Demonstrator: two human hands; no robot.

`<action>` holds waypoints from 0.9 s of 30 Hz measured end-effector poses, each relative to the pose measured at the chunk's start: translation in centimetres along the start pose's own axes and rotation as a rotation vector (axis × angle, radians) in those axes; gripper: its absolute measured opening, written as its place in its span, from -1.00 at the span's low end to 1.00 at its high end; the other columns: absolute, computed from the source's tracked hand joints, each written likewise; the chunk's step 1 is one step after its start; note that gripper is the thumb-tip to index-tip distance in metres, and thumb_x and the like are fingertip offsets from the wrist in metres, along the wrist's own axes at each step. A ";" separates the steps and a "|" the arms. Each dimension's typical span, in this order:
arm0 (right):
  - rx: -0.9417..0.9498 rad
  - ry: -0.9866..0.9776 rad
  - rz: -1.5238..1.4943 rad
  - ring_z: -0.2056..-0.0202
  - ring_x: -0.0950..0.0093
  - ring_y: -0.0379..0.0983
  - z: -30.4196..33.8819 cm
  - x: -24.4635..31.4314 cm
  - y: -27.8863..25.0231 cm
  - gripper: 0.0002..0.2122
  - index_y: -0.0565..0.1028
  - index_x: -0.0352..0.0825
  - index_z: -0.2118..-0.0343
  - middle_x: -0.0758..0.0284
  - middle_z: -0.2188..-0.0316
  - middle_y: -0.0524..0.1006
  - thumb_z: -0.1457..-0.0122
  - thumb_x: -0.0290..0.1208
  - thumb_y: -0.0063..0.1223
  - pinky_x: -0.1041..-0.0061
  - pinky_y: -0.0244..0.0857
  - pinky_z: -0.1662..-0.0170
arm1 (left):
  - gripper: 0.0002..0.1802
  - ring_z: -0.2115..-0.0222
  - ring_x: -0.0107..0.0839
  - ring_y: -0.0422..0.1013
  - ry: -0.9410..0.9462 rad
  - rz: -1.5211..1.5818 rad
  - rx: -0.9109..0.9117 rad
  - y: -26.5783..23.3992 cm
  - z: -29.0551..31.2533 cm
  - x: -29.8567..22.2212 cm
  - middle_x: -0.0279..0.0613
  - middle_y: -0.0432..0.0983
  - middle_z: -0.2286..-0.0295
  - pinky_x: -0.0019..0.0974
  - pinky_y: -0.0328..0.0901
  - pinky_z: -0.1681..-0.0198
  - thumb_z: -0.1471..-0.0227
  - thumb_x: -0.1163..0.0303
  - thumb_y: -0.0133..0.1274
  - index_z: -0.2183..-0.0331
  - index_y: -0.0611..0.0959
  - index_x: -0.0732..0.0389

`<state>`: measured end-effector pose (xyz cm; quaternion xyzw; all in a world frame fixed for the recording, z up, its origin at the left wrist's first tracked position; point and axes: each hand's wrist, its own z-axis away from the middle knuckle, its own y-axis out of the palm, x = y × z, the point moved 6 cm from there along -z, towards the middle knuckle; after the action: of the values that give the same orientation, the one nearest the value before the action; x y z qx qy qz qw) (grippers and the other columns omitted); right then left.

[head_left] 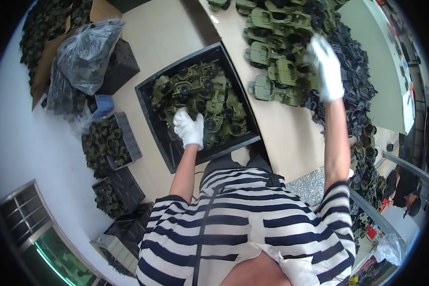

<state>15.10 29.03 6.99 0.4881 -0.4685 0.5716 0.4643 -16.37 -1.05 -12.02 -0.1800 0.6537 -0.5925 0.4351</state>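
My left hand (188, 128), in a white glove, is over the near left part of a black bin (169, 157). Its fingers are curled in among olive-green toy jeeps (217, 102) with black wheels, and what they hold, if anything, is hidden. The jeeps lie heaped at mixed angles inside the bin. On the right, my other gloved hand, the right hand (326, 69), reaches far over the table (291, 133). Motion smears its fingers. It is nearest to rows of assembled toy jeeps (283, 71) and a pile of small dark parts (352, 78).
Along the left wall stand a carton (47, 62) with a grey plastic bag (88, 55) and crates (124, 138) of green parts. A pale green board (383, 62) borders the dark pile. Metal rails (374, 212) and another person (405, 190) are at right.
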 end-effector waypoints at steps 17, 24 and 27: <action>0.092 0.450 0.177 0.09 0.48 0.47 22.3 -15.5 -3.2 -0.62 0.43 -0.40 -0.10 0.26 0.01 0.50 -0.31 -0.28 -0.03 0.48 0.41 0.12 | -0.26 0.21 -0.42 0.48 -0.392 0.983 0.888 -2.9 6.6 4.9 -0.23 0.50 0.15 -0.28 0.39 0.25 0.14 0.43 0.23 -0.12 0.36 0.15; 0.309 0.478 -0.173 -0.25 0.30 0.16 18.8 -10.8 4.7 -0.23 0.06 -0.32 -0.33 0.03 -0.26 0.19 -0.19 -0.01 0.12 0.40 0.34 -0.01 | -0.09 -0.02 -0.08 0.37 0.506 0.314 0.666 -8.2 9.8 -8.6 0.05 0.37 -0.03 -0.16 0.28 -0.09 0.28 0.42 0.34 -0.16 0.35 0.23; 0.209 0.528 -0.111 -0.05 0.41 0.38 18.0 -9.5 3.2 -0.31 0.23 -0.35 -0.24 0.18 -0.08 0.42 -0.13 -0.12 0.24 0.48 0.35 0.02 | -0.15 0.02 0.13 0.33 0.900 0.046 0.424 -10.2 12.1 -15.7 0.21 0.34 0.01 -0.06 0.30 -0.05 0.33 0.47 0.28 -0.11 0.41 0.13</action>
<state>15.01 10.14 -1.15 0.3924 -0.2426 0.6979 0.5478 -1.06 0.91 4.03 0.2003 0.6456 -0.7216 0.1495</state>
